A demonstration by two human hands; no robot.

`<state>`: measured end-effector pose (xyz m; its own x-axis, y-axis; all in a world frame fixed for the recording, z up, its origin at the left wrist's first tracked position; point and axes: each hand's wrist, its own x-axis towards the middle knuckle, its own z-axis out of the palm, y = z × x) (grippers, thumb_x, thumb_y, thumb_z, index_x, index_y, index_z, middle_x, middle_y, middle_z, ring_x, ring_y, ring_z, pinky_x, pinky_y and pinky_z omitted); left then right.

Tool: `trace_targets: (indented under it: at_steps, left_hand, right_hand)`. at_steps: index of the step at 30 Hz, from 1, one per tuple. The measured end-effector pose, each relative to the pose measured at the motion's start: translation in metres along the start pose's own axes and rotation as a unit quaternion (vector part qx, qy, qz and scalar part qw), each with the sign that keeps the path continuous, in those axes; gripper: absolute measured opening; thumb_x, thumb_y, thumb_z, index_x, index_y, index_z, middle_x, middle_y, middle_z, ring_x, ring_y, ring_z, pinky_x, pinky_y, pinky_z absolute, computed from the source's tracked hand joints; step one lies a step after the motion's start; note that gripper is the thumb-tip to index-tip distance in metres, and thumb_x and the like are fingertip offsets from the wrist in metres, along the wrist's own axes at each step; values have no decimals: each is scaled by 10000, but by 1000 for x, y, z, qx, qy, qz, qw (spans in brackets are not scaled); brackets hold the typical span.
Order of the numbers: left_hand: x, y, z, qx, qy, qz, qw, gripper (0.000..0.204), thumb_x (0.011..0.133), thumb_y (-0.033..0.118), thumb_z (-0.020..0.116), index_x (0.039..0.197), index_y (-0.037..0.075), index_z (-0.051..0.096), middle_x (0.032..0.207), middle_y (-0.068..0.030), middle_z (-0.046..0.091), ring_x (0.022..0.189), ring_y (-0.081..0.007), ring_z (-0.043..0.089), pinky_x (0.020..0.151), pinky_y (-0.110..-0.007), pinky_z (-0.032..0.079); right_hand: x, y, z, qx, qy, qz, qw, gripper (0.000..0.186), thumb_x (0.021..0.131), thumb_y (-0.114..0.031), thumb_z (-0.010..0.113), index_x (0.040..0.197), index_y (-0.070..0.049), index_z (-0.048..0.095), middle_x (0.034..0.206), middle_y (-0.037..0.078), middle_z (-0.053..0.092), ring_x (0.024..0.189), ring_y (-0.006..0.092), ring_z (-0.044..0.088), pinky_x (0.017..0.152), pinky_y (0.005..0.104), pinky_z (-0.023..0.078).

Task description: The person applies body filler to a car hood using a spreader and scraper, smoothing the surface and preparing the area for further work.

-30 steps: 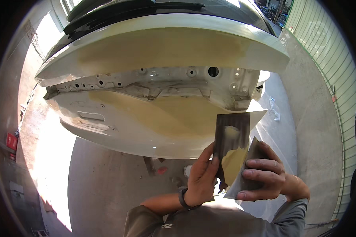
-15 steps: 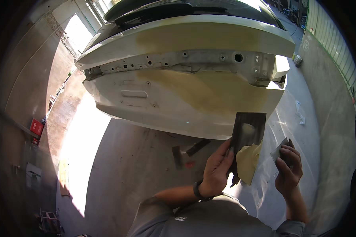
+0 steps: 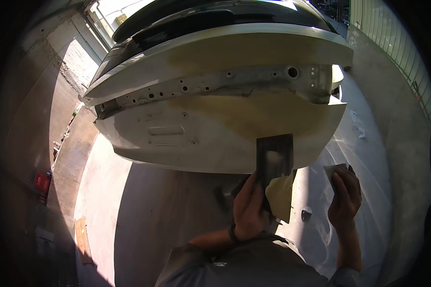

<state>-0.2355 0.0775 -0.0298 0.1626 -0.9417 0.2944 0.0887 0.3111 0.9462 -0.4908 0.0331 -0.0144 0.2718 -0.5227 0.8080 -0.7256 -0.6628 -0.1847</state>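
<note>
In my left hand (image 3: 249,209) is a dark rectangular mixing board (image 3: 276,152), held upright by its edge. A thick mound of pale yellow body filler (image 3: 278,195) covers its lower part, and a thin smear marks the upper part. My right hand (image 3: 345,196) pinches a flat grey spreader (image 3: 330,173), apart from the board to its right. Just beyond both hands stands the white rear of a car (image 3: 210,155), stripped at the middle recess. Wide yellowish-tan patches (image 3: 273,115) cover its right side. Neither hand touches the car.
A wooden strip (image 3: 83,241) lies on the sunlit floor at left, with a red box (image 3: 41,182) farther off. Dark pieces lie on the floor below the car. A small dark object (image 3: 306,214) is on the floor between my hands. A ribbed green wall (image 3: 392,52) runs along the right.
My left hand with the board has shifted left in the view. The spreader in my right hand has turned slightly. The view itself has moved, and the car's lower edge appears a little lower.
</note>
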Motion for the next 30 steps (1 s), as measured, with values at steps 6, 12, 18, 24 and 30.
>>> trace_targets:
  at_steps: [6,12,18,24,30]
  left_hand:
    - [47,-11,-115,94,-24,23,995,562,1112,247,441,1527,-120,343,1352,-222,630,1125,-286,684,909,-366,570]
    - [80,-26,-187,129,-6,154,980,624,1071,269,496,1523,-122,315,1392,-282,556,1169,-357,652,958,-430,555]
    - [93,-34,-234,131,-21,68,989,574,1110,268,367,1591,-10,223,1440,-229,542,1214,-351,639,933,-506,596]
    - [101,-43,-251,-38,-6,78,996,534,1115,215,438,1547,-62,293,1483,-327,468,1283,-437,588,981,-524,586]
    - [108,-27,-252,-116,-11,48,992,516,1123,201,359,1518,-131,340,1523,-293,463,1353,-380,543,1098,-467,512]
  right_hand:
    - [76,-62,93,-160,5,-48,986,354,847,-71,681,1196,-97,733,1249,127,668,1134,331,650,986,488,533]
    - [169,-128,169,-222,14,-79,972,413,842,-138,679,1248,-176,743,1300,57,664,1128,243,625,940,399,429]
    - [260,-134,214,-301,150,-110,935,434,851,-173,670,1274,-231,744,1298,-40,662,1081,191,609,910,378,411]
    - [262,-159,250,-275,154,-113,942,452,799,-204,701,1245,-257,749,1244,-80,674,1005,179,559,883,375,396]
    - [215,-197,217,-140,67,-105,982,392,746,-237,737,1131,-270,801,1184,-56,705,954,176,573,791,361,418]
